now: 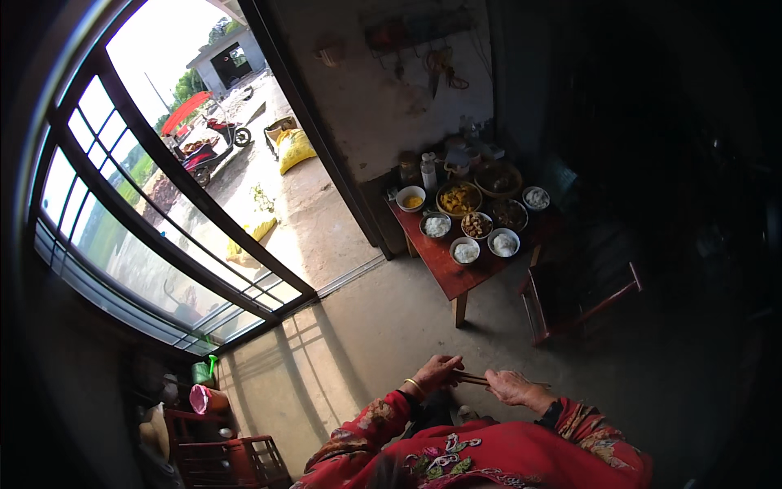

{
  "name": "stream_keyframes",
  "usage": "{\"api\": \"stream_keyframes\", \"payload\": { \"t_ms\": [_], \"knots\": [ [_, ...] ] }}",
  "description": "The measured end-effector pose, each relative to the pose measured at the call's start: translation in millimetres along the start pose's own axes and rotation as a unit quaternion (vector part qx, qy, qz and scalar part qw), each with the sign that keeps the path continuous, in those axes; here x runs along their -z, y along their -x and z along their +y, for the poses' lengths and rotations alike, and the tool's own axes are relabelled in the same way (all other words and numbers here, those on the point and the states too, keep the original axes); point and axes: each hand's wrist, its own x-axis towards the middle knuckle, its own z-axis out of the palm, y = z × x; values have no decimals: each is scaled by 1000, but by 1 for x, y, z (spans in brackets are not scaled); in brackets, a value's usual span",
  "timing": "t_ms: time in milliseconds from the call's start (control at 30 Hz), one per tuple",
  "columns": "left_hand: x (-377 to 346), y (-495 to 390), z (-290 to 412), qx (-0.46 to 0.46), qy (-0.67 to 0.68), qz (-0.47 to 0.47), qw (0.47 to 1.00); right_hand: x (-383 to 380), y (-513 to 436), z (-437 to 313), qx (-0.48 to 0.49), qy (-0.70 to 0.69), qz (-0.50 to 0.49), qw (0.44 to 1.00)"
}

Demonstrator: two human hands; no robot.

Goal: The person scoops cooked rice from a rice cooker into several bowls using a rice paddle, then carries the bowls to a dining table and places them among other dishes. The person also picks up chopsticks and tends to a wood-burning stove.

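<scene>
Thin wooden sticks that look like chopsticks span the gap between my hands, low in the view. My left hand, a yellow bangle at its wrist, grips one end of them. Around the other part my right hand is closed, with their tips showing past it. Beyond my hands stands a red wooden table. On it are several bowls of white rice, such as this front one, a bowl of yellow-orange food, a bowl of brown chunks and a bowl with yellow food.
Right of the table is a dark wooden chair. A glazed sliding door stands partly open at the left, with a red scooter outside. At lower left are a wooden chair, a pink-lined bucket and a green watering can.
</scene>
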Motion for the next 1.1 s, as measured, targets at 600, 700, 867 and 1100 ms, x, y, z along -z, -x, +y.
{"api": "stream_keyframes", "payload": {
  "t_ms": [600,700,867,1100],
  "knots": [
    [317,0,-10,38,221,256,940,33,-266,239,-433,-56,158,886],
    [321,9,-16,42,257,275,926,35,-337,268,-447,-97,195,868],
    [312,-2,-8,102,304,280,905,37,-403,279,-387,69,291,872],
    [296,-62,31,108,311,251,910,46,-421,270,-339,219,311,860]
  ]
}}
